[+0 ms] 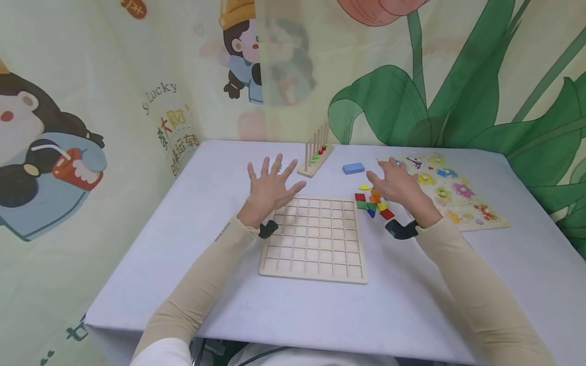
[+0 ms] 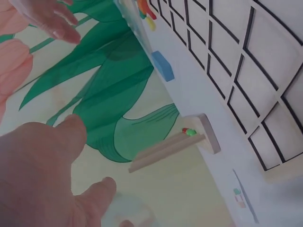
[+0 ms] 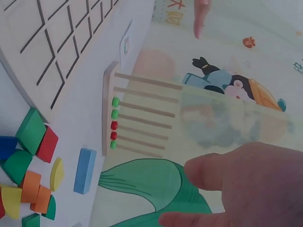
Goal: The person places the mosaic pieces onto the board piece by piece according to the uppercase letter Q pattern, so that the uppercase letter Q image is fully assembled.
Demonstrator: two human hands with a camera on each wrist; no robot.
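Note:
Fingers spread, my left hand is raised over the far left corner of a wooden grid board and holds nothing. My right hand, also holding nothing, is raised with fingers extended beside a loose group of coloured blocks. These blocks are red, green, orange, yellow and blue; the right wrist view shows some with curved sides, such as a yellow piece. In that view my right thumb stands apart from the index finger. The right hand overlaps part of a picture puzzle board in the head view.
Behind the grid board stands a wooden rack of upright pegs with red and green beads. A blue rectangular block lies right of it. A small card lies left of the rack. A patterned curtain hangs behind the white-covered table.

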